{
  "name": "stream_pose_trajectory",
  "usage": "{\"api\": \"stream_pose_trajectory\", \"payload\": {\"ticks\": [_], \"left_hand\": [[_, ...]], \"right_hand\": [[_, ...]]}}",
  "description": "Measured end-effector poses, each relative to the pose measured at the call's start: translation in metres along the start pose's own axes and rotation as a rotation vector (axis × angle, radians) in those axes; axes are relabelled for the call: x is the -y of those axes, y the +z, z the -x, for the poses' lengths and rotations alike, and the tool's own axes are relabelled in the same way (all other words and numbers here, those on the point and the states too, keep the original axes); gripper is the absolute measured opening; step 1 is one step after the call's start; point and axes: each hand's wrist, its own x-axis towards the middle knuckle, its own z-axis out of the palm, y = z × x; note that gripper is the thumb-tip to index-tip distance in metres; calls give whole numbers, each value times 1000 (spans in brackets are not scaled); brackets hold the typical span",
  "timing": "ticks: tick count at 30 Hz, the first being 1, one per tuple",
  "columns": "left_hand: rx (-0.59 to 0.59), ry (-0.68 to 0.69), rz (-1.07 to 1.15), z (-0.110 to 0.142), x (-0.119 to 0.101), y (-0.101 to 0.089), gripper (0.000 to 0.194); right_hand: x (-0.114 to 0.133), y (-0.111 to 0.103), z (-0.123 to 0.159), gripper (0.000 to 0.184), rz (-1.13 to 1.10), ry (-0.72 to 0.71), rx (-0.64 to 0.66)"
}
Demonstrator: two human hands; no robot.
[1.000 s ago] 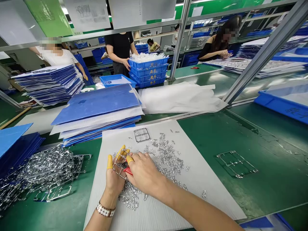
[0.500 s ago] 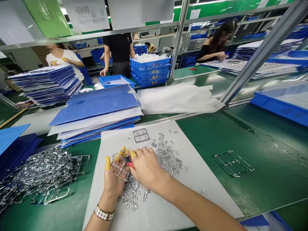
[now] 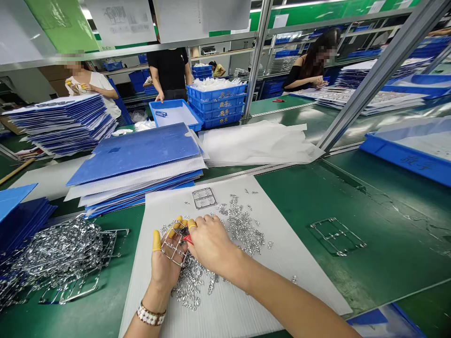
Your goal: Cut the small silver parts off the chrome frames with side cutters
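Metal frame (image 3: 174, 249) is held in L hand (image 3: 162, 267) just above the white corrugated sheet (image 3: 292, 286), w/ L fingers (image 3: 156, 241), in yellow finger cots, curled round it: clenched, not released. R hand (image 3: 211, 246) is pressed close to the frame, w/ its fingers closed on red-handled snips (image 3: 188, 239), which are mostly hidden by the hand. Loose silver parts lie on the sheet in 2 scattered piles: one (image 3: 188, 288) below the hands, the other (image 3: 241, 225) just beyond R hand. A further frame (image 3: 203, 198) is lying near the sheet's far edge. Just past that edge, a stack of blue and white corrugated sheets (image 3: 134, 159) is placed, w/ white plastic film (image 3: 257, 143) beside it. L of the sheet, a tangled heap of frames (image 3: 59, 258) is piled on the green table (image 3: 387, 202), close to the sheet's L edge. R of the sheet, more table is open: one frame (image 3: 336, 236) is lying there, w/ a blue tray (image 3: 405, 159) well apart, past it. Sheet's near edge is crossed by both forearms.
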Motion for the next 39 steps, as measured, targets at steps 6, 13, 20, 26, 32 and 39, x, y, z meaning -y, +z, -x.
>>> {"api": "stream_pose_trajectory", "payload": {"ticks": [6, 13, 20, 26, 32, 39], "left_hand": [[-16, 21, -23, 0, 0, -2, 57], [26, -43, 76, 2, -11, 5, 61], [36, -47, 94, 1, -9, 2, 61], [47, -48, 79, 1, -8, 0, 63], [12, -32, 64, -1, -8, -2, 66], [-11, -9, 128, -1, -14, -2, 62]], "right_hand": [[-1, -7, 3, 25, -2, -12, 41], [-15, 4, 20, 24, -34, 71, 12], [-10, 13, 18, 25, -45, 51, 36], [-7, 16, 15, 25, -1, 30, 26], [-3, 19, 13, 17, 63, -14, 31], [1, 12, 23, 20, 3, -27, -3]]}}
